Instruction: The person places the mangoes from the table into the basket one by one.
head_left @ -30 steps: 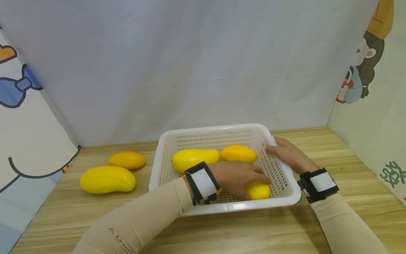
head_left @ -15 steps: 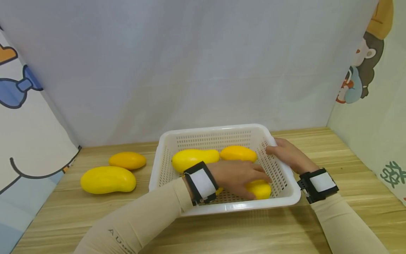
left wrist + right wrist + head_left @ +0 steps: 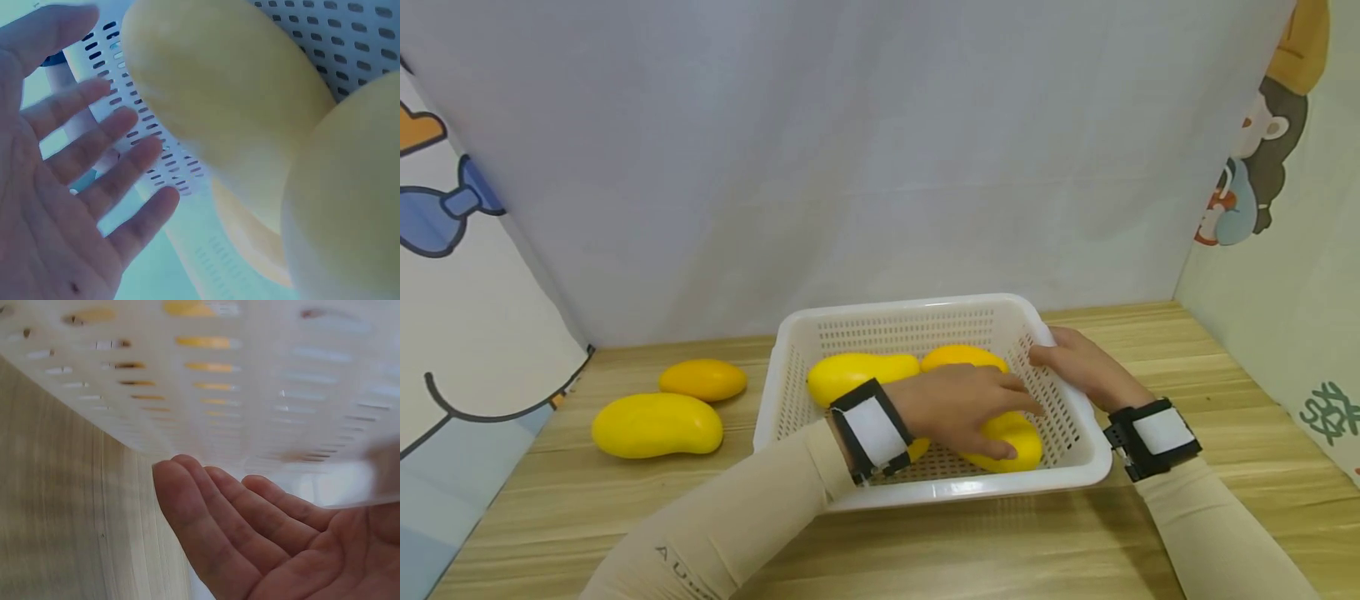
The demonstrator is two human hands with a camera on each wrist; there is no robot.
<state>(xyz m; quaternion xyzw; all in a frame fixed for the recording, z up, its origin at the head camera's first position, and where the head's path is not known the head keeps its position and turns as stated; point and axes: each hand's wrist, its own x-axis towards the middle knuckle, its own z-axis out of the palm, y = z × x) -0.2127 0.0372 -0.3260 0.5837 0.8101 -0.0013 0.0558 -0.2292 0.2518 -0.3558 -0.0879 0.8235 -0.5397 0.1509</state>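
Observation:
A white perforated plastic basket (image 3: 970, 488) sits on the wooden table with yellow mangoes in it. My left hand (image 3: 962, 408) hovers over the front right mango (image 3: 1026, 442), fingers spread and thumb apart; the left wrist view shows the palm facing a large mango (image 3: 225, 81) with a gap between. Further back lie a pale yellow mango (image 3: 850, 375) and an orange-yellow mango (image 3: 962, 356), both partly covered by that hand. Another yellow mango (image 3: 919, 448) shows only a sliver under the wrist. My right hand (image 3: 1093, 367) grips the basket's right rim, thumb on top, fingers beneath outside.
Left of the basket, on the table (image 3: 587, 533), lie a large yellow mango (image 3: 657, 425) and a smaller orange one (image 3: 702, 380) behind it. A grey-white cloth (image 3: 880, 150) hangs behind, and printed panels (image 3: 1277, 275) stand at both sides.
My left hand has let go of the front right mango and lifted slightly, its fingers spreading; more of that mango shows. The right hand stays on the rim.

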